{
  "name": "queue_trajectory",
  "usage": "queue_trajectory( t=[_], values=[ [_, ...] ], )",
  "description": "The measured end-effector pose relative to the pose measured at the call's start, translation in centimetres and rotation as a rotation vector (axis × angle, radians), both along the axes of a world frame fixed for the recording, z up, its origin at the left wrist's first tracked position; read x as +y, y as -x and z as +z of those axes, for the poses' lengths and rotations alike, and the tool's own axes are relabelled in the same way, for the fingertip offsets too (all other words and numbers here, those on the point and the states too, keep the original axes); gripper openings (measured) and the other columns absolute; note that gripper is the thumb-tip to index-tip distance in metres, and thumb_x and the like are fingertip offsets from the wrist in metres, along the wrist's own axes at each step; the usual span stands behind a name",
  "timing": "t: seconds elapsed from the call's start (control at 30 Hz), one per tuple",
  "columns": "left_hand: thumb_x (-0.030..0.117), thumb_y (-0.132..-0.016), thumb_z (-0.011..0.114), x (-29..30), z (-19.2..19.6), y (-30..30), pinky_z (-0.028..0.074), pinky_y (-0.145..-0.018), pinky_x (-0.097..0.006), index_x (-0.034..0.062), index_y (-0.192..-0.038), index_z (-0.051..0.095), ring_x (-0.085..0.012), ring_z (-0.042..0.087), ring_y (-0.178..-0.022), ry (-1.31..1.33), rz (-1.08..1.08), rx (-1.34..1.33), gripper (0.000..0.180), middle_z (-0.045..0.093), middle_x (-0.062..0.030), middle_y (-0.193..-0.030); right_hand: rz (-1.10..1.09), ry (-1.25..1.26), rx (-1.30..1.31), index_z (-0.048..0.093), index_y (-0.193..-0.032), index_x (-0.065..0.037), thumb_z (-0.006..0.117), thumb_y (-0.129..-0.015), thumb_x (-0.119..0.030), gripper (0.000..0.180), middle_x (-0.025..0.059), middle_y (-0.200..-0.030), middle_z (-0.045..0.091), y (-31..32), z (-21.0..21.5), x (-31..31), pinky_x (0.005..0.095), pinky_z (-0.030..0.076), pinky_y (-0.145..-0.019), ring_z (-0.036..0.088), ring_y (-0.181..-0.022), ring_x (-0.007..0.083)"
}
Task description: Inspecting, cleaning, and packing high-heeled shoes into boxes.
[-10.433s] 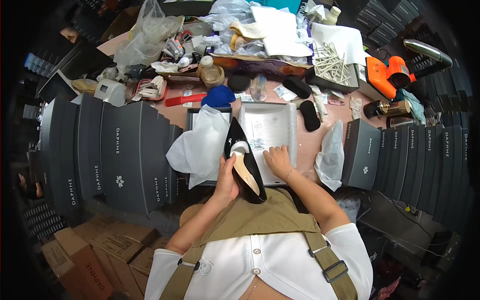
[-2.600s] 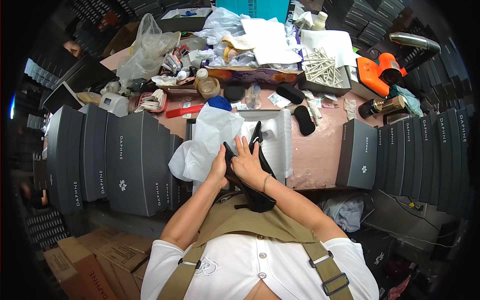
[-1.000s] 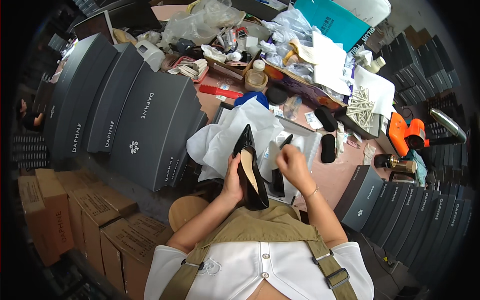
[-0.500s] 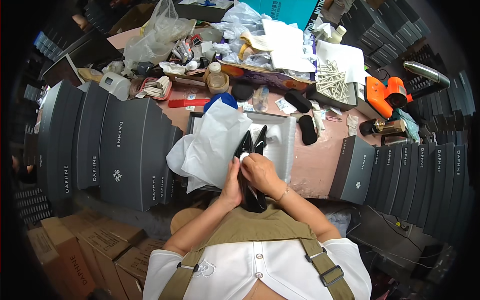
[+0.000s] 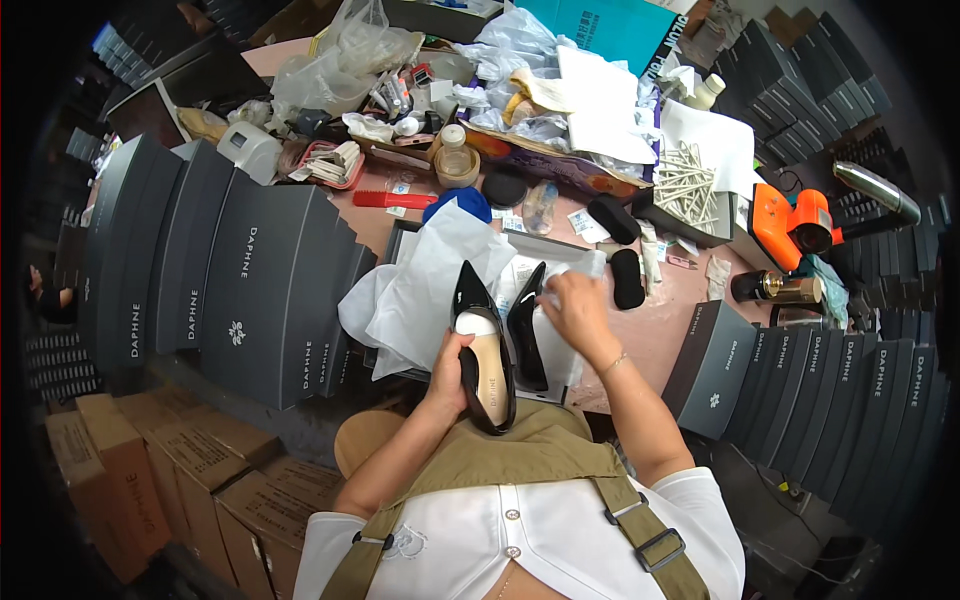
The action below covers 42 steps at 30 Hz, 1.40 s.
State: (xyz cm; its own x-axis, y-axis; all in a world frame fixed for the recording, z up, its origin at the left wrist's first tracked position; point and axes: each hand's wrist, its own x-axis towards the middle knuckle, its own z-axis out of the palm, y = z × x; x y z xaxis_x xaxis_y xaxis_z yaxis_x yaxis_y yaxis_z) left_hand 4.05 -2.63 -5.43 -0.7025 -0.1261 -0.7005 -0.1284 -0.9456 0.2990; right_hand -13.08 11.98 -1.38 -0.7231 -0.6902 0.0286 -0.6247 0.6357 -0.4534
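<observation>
My left hand (image 5: 450, 375) is wrapped round the side of a black glossy pointed-toe shoe (image 5: 490, 385), in front of my apron. The shoe's beige insole faces up and its toe points away from me. A matching black shoe (image 5: 522, 325) lies just to the right, over an open shoe box (image 5: 400, 240). Beside that second shoe, my right hand (image 5: 580, 308) hovers over the box's right part with curled fingers; what they hold, if anything, is hidden. White tissue paper (image 5: 425, 285) spreads over the box's left side.
Grey shoe boxes (image 5: 275, 290) stand in rows at left, with more grey shoe boxes (image 5: 705, 370) at right. Behind lie a red comb (image 5: 388, 199), black oval pads (image 5: 627, 278), a tray of white sticks (image 5: 688, 190) and an orange device (image 5: 790, 220). Brown cartons (image 5: 210, 470) sit lower left.
My right hand has left the shoe's opening and moved right over the box. The left-hand shoe is now turned insole up, and the two shoes have come apart.
</observation>
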Motion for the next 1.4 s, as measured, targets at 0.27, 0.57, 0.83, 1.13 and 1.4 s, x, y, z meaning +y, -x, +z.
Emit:
queue_trajectory(
  t=[0.27, 0.57, 0.83, 1.13, 1.4],
  values=[
    [0.036, -0.091, 0.056, -0.1, 1.3, 0.6, 0.052, -0.08, -0.036, 0.0091, -0.114, 0.049, -0.0206, 0.061, -0.091, 0.033, 0.052, 0.012, 0.036, 0.06, -0.0089, -0.101, 0.021, 0.124, 0.203, 0.06, -0.101, -0.006, 0.067, -0.076, -0.014, 0.027, 0.0125, -0.102, 0.058, 2.5, -3.0, 1.9, 0.0522, 0.04, -0.088, 0.056, -0.098, 0.0314],
    [0.034, -0.094, 0.06, 3.9, 2.7, 2.0, 0.035, -0.102, -0.034, 0.0054, -0.138, 0.023, -0.0202, 0.041, -0.121, 0.459, -0.017, 0.13, 0.064, 0.041, -0.0114, -0.134, 0.102, 0.271, 0.066, 0.053, -0.115, -0.007, 0.062, -0.071, -0.01, 0.045, 0.0162, -0.117, 0.05, -4.4, 0.0, -5.4, 0.0444, 0.041, -0.082, 0.05, -0.106, 0.035],
    [0.038, -0.096, 0.053, 3.3, 2.7, 1.4, 0.042, -0.099, -0.039, 0.0001, -0.137, 0.023, -0.0235, 0.045, -0.122, 0.271, -0.069, 0.086, 0.063, 0.04, -0.0159, -0.135, 0.231, -0.011, -0.056, 0.025, -0.148, -0.015, 0.064, -0.076, -0.009, 0.082, 0.0259, -0.151, 0.017, -5.0, -0.3, -4.1, 0.0609, 0.027, -0.105, 0.025, -0.136, 0.0444],
    [0.022, -0.091, 0.061, 0.8, 2.9, 1.5, 0.045, -0.092, -0.035, 0.006, -0.144, 0.02, -0.0219, 0.052, -0.11, 0.23, -0.075, 0.033, 0.069, 0.048, -0.0129, -0.125, 0.097, -0.135, -0.398, 0.045, -0.124, 0.007, 0.068, -0.078, -0.019, 0.058, 0.0316, -0.116, 0.055, 5.0, -1.9, 0.6, 0.0443, 0.05, -0.084, 0.061, -0.096, 0.0421],
    [0.016, -0.089, 0.062, 0.5, 1.4, 1.6, 0.044, -0.092, -0.035, 0.0036, -0.132, 0.035, -0.0199, 0.053, -0.107, 0.263, -0.014, 0.059, 0.052, 0.053, -0.0098, -0.117, -0.087, -0.122, -0.098, 0.051, -0.098, 0.003, 0.067, -0.074, -0.01, 0.031, 0.026, -0.087, 0.062, 4.4, -11.6, -0.2, 0.0467, 0.05, -0.068, 0.063, -0.083, 0.0402]
  ],
)
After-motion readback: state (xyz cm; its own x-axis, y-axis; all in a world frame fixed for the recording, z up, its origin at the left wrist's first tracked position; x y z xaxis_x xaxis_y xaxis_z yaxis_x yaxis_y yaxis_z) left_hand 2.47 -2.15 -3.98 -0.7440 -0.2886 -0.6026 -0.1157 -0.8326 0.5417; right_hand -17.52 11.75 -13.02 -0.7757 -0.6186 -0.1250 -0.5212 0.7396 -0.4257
